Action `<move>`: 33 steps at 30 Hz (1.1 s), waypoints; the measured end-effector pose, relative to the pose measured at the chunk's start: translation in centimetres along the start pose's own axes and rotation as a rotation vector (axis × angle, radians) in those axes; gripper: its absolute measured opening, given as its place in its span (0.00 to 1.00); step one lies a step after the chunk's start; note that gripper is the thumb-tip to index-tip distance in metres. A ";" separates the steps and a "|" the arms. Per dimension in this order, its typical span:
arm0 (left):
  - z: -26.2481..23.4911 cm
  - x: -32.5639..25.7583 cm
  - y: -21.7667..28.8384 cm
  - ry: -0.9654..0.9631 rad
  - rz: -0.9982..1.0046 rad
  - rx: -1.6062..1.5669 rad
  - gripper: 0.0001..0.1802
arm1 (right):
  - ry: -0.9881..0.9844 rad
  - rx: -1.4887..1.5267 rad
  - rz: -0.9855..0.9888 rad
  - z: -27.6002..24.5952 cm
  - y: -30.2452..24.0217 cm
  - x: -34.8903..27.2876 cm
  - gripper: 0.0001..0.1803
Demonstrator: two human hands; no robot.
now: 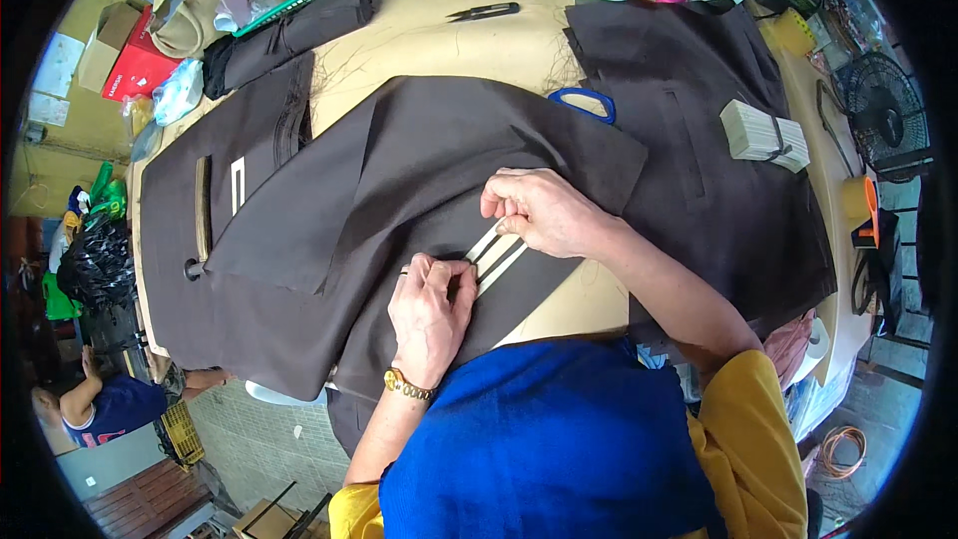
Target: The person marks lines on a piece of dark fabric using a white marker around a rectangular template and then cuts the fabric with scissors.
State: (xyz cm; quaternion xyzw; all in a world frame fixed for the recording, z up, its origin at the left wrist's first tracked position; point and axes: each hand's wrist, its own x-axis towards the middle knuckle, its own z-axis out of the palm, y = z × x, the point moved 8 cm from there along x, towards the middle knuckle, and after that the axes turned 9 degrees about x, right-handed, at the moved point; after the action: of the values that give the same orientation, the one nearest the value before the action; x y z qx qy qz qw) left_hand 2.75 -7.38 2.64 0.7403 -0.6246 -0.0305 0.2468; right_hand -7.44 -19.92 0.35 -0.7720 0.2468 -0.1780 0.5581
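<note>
At cluttered tan table (439,48) | head view: apparently aligning narrow, straight, pale strips (502,269) on smooth, folded dark cloth (429,165), near side | pinches at lower ends with left hand (430,314); bunches narrow at upper ends with right hand (549,212), exact grip unclear | likely needs steady, flat placement next

The person's left forearm (387,439) reaches forward, the left grip (429,304) turned back-up, fingers (420,271) bent. The right forearm (689,289) slants inward, the right grip (547,212) near the left and farther forward, fingers curled, thumb (517,227) close to them.
</note>
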 end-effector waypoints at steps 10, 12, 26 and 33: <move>0.5 1.5 -0.6 -0.040 -0.063 -0.098 0.04 | 0.058 -0.114 -0.063 -1.1 -1.0 1.2 0.12; 0.7 1.9 -0.4 -0.045 -0.052 -0.084 0.04 | 0.058 -0.137 -0.154 -1.1 -2.9 1.1 0.13; 0.0 0.1 -0.3 0.004 -0.015 0.004 0.06 | -0.067 -0.020 0.069 1.6 0.3 1.9 0.11; 0.0 -0.5 -1.2 0.024 -0.064 -0.011 0.06 | -0.072 -0.051 -0.017 1.5 -0.1 1.7 0.10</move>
State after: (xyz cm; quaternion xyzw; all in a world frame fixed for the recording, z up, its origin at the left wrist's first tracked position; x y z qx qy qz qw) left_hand 3.73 -6.75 2.02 0.7590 -0.5973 -0.0329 0.2572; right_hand -5.20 -19.75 -0.05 -0.7938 0.2245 -0.1485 0.5454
